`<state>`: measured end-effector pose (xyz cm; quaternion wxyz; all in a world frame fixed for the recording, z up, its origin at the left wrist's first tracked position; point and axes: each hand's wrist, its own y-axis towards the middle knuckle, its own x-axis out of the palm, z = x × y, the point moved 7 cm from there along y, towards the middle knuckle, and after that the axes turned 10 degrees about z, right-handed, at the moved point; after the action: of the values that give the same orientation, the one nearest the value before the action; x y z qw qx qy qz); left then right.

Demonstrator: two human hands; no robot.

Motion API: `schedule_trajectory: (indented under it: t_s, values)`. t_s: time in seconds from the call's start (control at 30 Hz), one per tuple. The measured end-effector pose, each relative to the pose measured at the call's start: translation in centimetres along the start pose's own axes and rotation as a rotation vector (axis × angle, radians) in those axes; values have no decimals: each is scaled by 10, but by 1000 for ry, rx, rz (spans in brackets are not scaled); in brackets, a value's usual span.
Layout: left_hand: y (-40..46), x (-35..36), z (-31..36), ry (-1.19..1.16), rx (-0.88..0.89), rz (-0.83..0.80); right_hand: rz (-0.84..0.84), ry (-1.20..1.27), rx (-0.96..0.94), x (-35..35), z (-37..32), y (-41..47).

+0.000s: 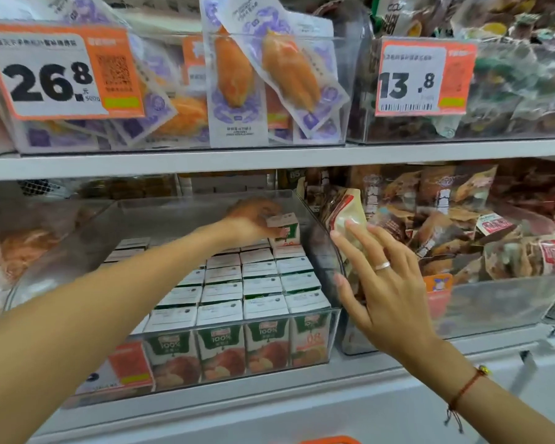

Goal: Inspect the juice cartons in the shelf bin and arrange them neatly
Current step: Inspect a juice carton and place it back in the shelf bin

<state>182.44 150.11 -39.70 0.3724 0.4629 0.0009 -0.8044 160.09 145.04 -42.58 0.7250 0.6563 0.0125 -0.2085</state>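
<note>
A clear plastic shelf bin (333, 334) on the lower shelf holds several rows of small green-and-white juice cartons (221, 293) with fruit pictures on their fronts. My left hand (253, 219) reaches deep into the bin and grips one raised carton (284, 227) at the back right, lifted above the rows. My right hand (385, 280), wearing a ring, hovers with straight, spread fingers beside the bin's right wall and holds nothing.
To the right stands a clear bin of brown snack packets (462, 225), one pale packet (350, 213) just behind my right fingers. Above the white shelf board (269, 160), bins carry price tags 26.8 (55, 72) and 13.8 (420, 78). A hazy bin (29, 238) sits at left.
</note>
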Motion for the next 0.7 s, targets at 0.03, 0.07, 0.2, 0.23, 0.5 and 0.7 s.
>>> schedule_trajectory:
  t_s: [0.03,0.07,0.2,0.23,0.5,0.7]
  values:
    - [1,5,-2,14,-10,-14,1,-2,-7,0,0,0]
    - [1,11,-5,33,-14,-28,0,-7,-14,0,1,0]
    - [0,22,-16,126,4,-47,7,-25,-25,0,1,-1]
    - [0,24,-17,159,21,-63,11,-26,-25,1,2,-1]
    - [8,25,-27,210,55,-105,30,-31,-22,1,1,-3]
    - [25,25,-31,338,36,-135,53,-38,-26,2,1,-1]
